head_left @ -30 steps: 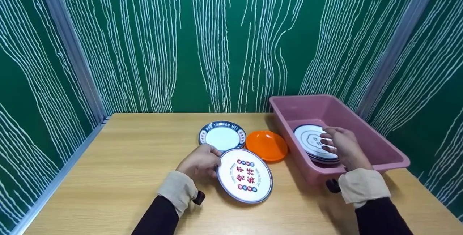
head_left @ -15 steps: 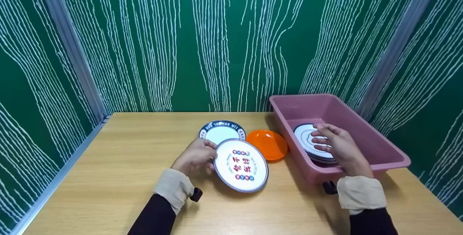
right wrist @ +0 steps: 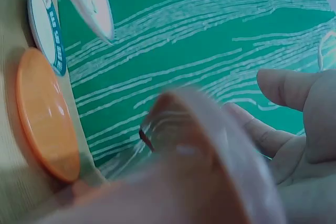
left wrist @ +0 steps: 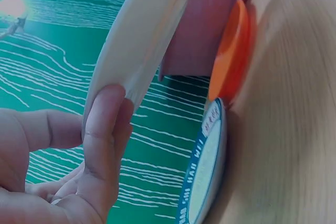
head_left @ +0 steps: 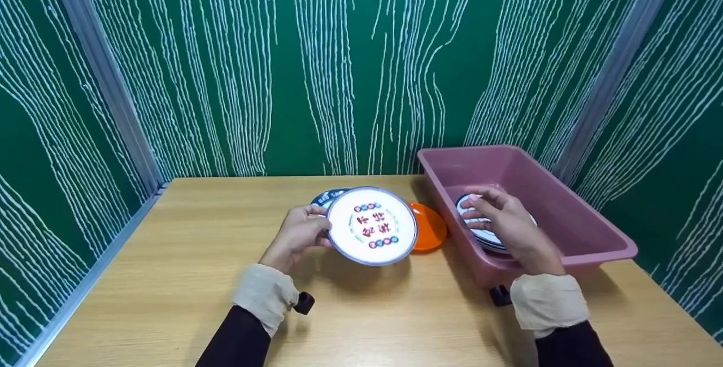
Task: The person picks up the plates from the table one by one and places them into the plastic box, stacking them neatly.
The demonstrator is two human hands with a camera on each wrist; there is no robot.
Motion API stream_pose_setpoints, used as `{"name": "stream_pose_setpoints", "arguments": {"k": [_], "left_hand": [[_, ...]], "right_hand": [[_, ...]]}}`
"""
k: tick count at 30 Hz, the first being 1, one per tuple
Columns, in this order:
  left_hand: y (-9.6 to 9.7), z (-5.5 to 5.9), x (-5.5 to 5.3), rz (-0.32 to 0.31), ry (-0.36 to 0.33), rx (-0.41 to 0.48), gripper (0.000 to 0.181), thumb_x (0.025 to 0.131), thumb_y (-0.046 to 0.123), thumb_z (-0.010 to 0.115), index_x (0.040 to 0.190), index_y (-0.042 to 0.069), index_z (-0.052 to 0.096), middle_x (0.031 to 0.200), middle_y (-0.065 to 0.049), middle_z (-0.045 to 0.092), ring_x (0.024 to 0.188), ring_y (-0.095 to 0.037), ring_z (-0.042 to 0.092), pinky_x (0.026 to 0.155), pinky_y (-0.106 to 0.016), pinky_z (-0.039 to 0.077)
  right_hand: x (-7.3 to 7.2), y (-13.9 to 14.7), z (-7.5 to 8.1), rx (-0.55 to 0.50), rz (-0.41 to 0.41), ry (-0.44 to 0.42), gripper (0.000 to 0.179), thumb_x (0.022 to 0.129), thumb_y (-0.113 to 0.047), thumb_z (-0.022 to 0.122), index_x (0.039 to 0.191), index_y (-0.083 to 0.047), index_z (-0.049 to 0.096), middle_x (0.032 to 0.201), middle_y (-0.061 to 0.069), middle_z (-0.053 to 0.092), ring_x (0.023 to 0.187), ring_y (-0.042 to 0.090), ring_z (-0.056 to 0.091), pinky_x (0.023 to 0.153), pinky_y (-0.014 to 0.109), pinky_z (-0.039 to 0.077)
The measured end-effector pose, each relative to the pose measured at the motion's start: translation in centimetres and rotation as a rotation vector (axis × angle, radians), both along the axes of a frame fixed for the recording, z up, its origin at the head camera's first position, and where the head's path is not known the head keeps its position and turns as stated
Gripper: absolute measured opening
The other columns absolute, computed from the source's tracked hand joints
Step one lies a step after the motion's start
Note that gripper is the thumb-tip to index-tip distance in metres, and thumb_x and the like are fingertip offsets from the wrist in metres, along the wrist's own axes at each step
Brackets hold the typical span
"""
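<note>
A white plate with a blue rim and red characters (head_left: 390, 226) is tilted toward me above the table. My left hand (head_left: 296, 237) pinches its left edge, thumb on the upper face and fingers beneath, as the left wrist view shows at the plate's underside (left wrist: 139, 35). Over the near left part of the pink basin (head_left: 593, 258) hovers my right hand (head_left: 514, 228), fingers loosely bent and holding nothing. Just under it lies a stack of white plates (head_left: 488, 237) inside the basin, partly hidden by the fingers.
An orange plate (head_left: 432, 230) lies on the wooden table (head_left: 226, 214) beside the basin. Left of it is a dark-rimmed plate (head_left: 327, 196), mostly covered by the held plate in the head view. A green wall with white lines (head_left: 327, 73) closes off the back.
The held white plate has risen and moved away from me, now overlapping the dark-rimmed and orange plates in view. My right hand has shifted slightly left over the basin.
</note>
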State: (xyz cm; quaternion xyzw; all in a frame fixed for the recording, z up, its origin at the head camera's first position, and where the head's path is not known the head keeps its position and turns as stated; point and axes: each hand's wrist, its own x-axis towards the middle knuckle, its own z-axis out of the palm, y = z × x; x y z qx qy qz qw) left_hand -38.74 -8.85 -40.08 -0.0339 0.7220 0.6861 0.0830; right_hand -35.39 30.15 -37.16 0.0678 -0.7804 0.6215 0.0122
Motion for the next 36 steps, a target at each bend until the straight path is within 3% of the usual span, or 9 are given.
{"name": "stream_pose_setpoints", "arguments": {"k": [7,10,12,17,20,30,36], "left_hand": [[0.5,1.2,0.6,0.070,0.011,0.095,0.037,0.096,0.003,0.065,0.132,0.000,0.056,0.116,-0.018,0.067,0.083,-0.027,0.068,0.071,-0.030,0.062],[0.9,1.5,0.9,0.112,0.000,0.140,0.036,0.095,0.003,0.066,0.130,0.002,0.057,0.117,-0.018,0.065,0.085,-0.027,0.068,0.072,-0.030,0.062],[1.1,1.6,1.2,0.126,0.000,0.168,0.036,0.094,0.002,0.066,0.129,0.001,0.056,0.117,-0.019,0.064,0.084,-0.027,0.068,0.072,-0.030,0.062],[2.0,1.7,1.7,0.104,0.032,0.260,0.037,0.093,-0.003,0.063,0.129,-0.003,0.053,0.119,-0.022,0.061,0.083,-0.028,0.070,0.072,-0.032,0.063],[2.6,1.7,1.9,0.095,0.031,0.300,0.038,0.094,-0.004,0.061,0.130,-0.003,0.051,0.122,-0.023,0.059,0.086,-0.029,0.071,0.075,-0.034,0.063],[3.7,1.6,2.4,0.115,-0.018,0.421,0.047,0.094,-0.007,0.058,0.137,0.000,0.042,0.129,-0.024,0.055,0.093,-0.031,0.071,0.080,-0.037,0.063],[4.6,1.5,3.1,0.143,-0.027,0.475,0.053,0.093,-0.006,0.059,0.139,0.004,0.036,0.132,-0.023,0.054,0.098,-0.032,0.071,0.083,-0.038,0.062]], "right_hand": [[0.2,-1.5,0.3,0.030,-0.013,0.019,0.051,0.101,-0.041,0.063,0.142,-0.012,0.054,0.132,0.023,0.054,0.110,0.033,0.063,0.094,0.030,0.058],[0.3,-2.4,0.5,-0.009,-0.017,-0.008,0.051,0.102,-0.039,0.062,0.143,-0.011,0.052,0.130,0.022,0.055,0.109,0.030,0.064,0.095,0.030,0.057],[0.4,-3.3,0.7,-0.108,-0.013,-0.061,0.051,0.104,-0.035,0.060,0.145,-0.006,0.049,0.126,0.020,0.058,0.105,0.026,0.065,0.097,0.031,0.056],[0.7,-6.0,0.9,-0.470,-0.013,-0.230,0.048,0.106,-0.026,0.057,0.143,0.003,0.045,0.111,0.013,0.068,0.094,0.021,0.069,0.097,0.032,0.056],[0.9,-7.4,0.8,-0.570,-0.016,-0.275,0.044,0.107,-0.023,0.054,0.140,0.005,0.046,0.107,0.013,0.069,0.093,0.021,0.069,0.095,0.031,0.057],[1.2,-9.5,0.1,-0.557,-0.059,-0.292,0.039,0.109,-0.012,0.046,0.143,0.005,0.040,0.119,0.016,0.063,0.100,0.023,0.066,0.096,0.031,0.057],[1.7,-10.8,-0.4,-0.555,-0.058,-0.270,0.033,0.107,-0.010,0.050,0.135,0.006,0.043,0.112,0.014,0.062,0.096,0.024,0.063,0.091,0.031,0.058]]}}
